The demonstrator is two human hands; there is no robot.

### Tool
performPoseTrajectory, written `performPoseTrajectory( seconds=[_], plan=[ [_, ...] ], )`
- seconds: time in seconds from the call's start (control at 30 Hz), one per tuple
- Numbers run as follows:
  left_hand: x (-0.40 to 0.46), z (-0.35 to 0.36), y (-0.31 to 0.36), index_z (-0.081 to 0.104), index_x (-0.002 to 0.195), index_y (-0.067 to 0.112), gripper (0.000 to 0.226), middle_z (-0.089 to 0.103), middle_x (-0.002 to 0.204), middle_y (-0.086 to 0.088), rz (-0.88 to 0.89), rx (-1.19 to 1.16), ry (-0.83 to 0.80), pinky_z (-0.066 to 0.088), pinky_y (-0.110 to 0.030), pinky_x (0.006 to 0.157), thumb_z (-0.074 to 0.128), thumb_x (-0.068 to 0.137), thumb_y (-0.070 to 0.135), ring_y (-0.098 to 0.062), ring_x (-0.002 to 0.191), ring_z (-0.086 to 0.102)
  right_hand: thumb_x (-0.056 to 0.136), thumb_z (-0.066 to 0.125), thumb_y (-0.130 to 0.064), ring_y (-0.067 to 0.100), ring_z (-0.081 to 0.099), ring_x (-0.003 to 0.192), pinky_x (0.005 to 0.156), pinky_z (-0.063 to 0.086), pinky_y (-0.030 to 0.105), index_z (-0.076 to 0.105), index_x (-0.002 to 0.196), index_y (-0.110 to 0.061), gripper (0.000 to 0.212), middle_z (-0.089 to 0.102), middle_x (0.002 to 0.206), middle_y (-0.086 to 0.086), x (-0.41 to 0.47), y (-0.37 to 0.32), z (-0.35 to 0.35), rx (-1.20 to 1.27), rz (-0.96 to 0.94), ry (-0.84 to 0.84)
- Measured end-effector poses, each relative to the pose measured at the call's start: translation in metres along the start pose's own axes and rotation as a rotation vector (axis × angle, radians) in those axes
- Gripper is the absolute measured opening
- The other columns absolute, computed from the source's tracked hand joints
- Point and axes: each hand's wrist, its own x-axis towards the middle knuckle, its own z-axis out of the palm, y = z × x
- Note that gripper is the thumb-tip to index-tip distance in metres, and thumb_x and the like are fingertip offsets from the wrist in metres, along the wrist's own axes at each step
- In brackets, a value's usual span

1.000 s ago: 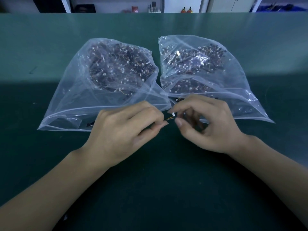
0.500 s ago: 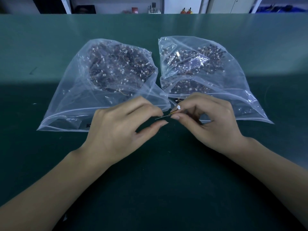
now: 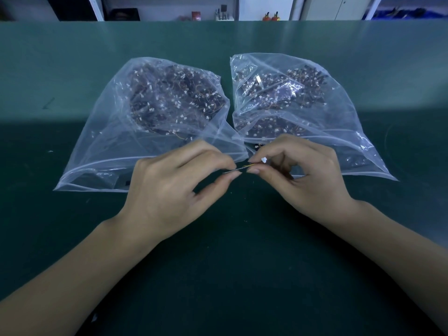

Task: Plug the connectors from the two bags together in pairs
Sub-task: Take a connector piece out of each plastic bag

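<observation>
Left hand (image 3: 169, 187): thumb and forefinger pinched the wire (image 3: 238, 167) end.
Right hand (image 3: 308, 180): fingers pinched the same wire beside its white connector (image 3: 263, 160), above the mat (image 3: 230, 251).
Bags (image 3: 101, 151): two, side by side behind the hands, holding connectors.

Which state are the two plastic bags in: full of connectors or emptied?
Full. The left bag and right bag each hold a dense heap of dark wires with small white connectors behind the clear plastic.

Left hand (image 3: 169, 187) and right hand (image 3: 308, 180) nearly meeting fingertip to fingertip, 2 thumb-and-forefinger pinches closed, forearms angled inward.
</observation>
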Motion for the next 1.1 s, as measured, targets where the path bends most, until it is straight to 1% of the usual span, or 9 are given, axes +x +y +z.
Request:
performPoseTrajectory(
  seconds=[0.07, 0.2, 0.33, 0.43, 0.5, 0.6, 0.8, 1.0, 1.1],
  plan=[
    [-0.0001, 0.0002, 0.0002, 0.083, 0.093, 0.012, 0.015, 0.077, 0.094, 0.004, -0.001, 0.002, -0.005, 0.044, -0.027, 0.048, 0.077, 0.102, 0.023, 0.003, 0.073, 0.037, 0.098, 0.076, -0.017, 0.013, 0.057, 0.066, 0.064, 0.044, 0.02, 0.076, 0.095, -0.003, 0.015, 0.067, 0.084, -0.001, -0.0001, 0.0007, -0.0001, -0.003, 0.008, -0.014],
    [0.0, -0.0002, 0.0005, 0.082, 0.093, 0.014, 0.017, 0.076, 0.093, 0.006, 0.005, 0.008, -0.021, 0.043, -0.027, 0.047, 0.075, 0.104, 0.024, 0.003, 0.071, 0.037, 0.102, 0.071, -0.019, 0.007, 0.054, 0.07, 0.068, 0.041, 0.015, 0.074, 0.095, -0.005, 0.016, 0.064, 0.087, -0.007, -0.0009, 0.0005, 0.0, -0.007, 0.007, -0.055],
    [-0.0002, 0.0008, 0.0013, 0.081, 0.092, 0.014, 0.016, 0.075, 0.092, 0.007, 0.005, 0.004, -0.016, 0.042, -0.027, 0.047, 0.075, 0.103, 0.023, 0.002, 0.07, 0.037, 0.102, 0.071, -0.019, 0.003, 0.052, 0.071, 0.069, 0.042, 0.013, 0.073, 0.097, -0.006, 0.014, 0.061, 0.09, -0.013, -0.0015, 0.0008, 0.0006, -0.013, 0.014, -0.062],
    [-0.0004, 0.0006, 0.0003, 0.082, 0.093, 0.013, 0.015, 0.075, 0.094, 0.006, -0.011, -0.012, -0.009, 0.042, -0.025, 0.049, 0.075, 0.103, 0.023, 0.009, 0.068, 0.038, 0.101, 0.073, -0.016, 0.001, 0.053, 0.072, 0.069, 0.041, 0.012, 0.073, 0.097, -0.005, 0.012, 0.062, 0.089, -0.013, -0.0018, 0.0013, 0.0008, -0.005, 0.008, -0.054],
    [0.0001, 0.0004, 0.0004, 0.082, 0.092, 0.013, 0.016, 0.075, 0.093, 0.006, -0.007, -0.007, -0.017, 0.041, -0.024, 0.05, 0.075, 0.103, 0.023, 0.006, 0.068, 0.037, 0.101, 0.072, -0.017, 0.001, 0.052, 0.072, 0.07, 0.04, 0.012, 0.073, 0.097, -0.006, 0.012, 0.062, 0.089, -0.013, -0.0017, 0.0014, 0.0007, -0.013, 0.007, -0.065],
    [0.0001, 0.0002, 0.0012, 0.082, 0.092, 0.013, 0.016, 0.076, 0.092, 0.006, 0.008, -0.002, -0.02, 0.043, -0.025, 0.048, 0.075, 0.103, 0.023, 0.004, 0.072, 0.038, 0.102, 0.07, -0.02, 0.004, 0.053, 0.072, 0.07, 0.041, 0.014, 0.072, 0.097, -0.009, 0.012, 0.066, 0.089, -0.009, -0.002, 0.0015, 0.001, -0.022, 0.018, -0.073],
    [-0.0003, -0.0002, 0.0009, 0.082, 0.092, 0.014, 0.016, 0.076, 0.093, 0.007, -0.003, -0.002, -0.023, 0.045, -0.029, 0.048, 0.075, 0.103, 0.023, 0.003, 0.072, 0.039, 0.103, 0.07, -0.023, 0.005, 0.054, 0.072, 0.068, 0.042, 0.016, 0.071, 0.099, -0.012, 0.012, 0.063, 0.09, -0.014, -0.002, 0.0022, 0.0014, -0.012, 0.025, -0.068],
    [0.0, 0.0004, 0.0012, 0.081, 0.092, 0.014, 0.015, 0.074, 0.091, 0.008, 0.003, 0.005, -0.022, 0.043, -0.026, 0.049, 0.075, 0.103, 0.022, 0.003, 0.072, 0.037, 0.103, 0.069, -0.027, 0.006, 0.056, 0.073, 0.064, 0.047, 0.024, 0.07, 0.099, -0.013, 0.014, 0.063, 0.088, -0.015, -0.0019, 0.0004, 0.0018, -0.024, 0.044, -0.077],
    [-0.0007, 0.0011, 0.0001, 0.081, 0.091, 0.015, 0.015, 0.074, 0.091, 0.009, 0.004, 0.024, -0.032, 0.044, -0.029, 0.048, 0.075, 0.102, 0.023, 0.004, 0.072, 0.038, 0.103, 0.068, -0.029, 0.013, 0.059, 0.074, 0.062, 0.048, 0.031, 0.069, 0.1, -0.014, 0.015, 0.064, 0.088, -0.011, -0.0016, 0.0002, 0.0007, -0.026, 0.05, -0.117]
  ],
)
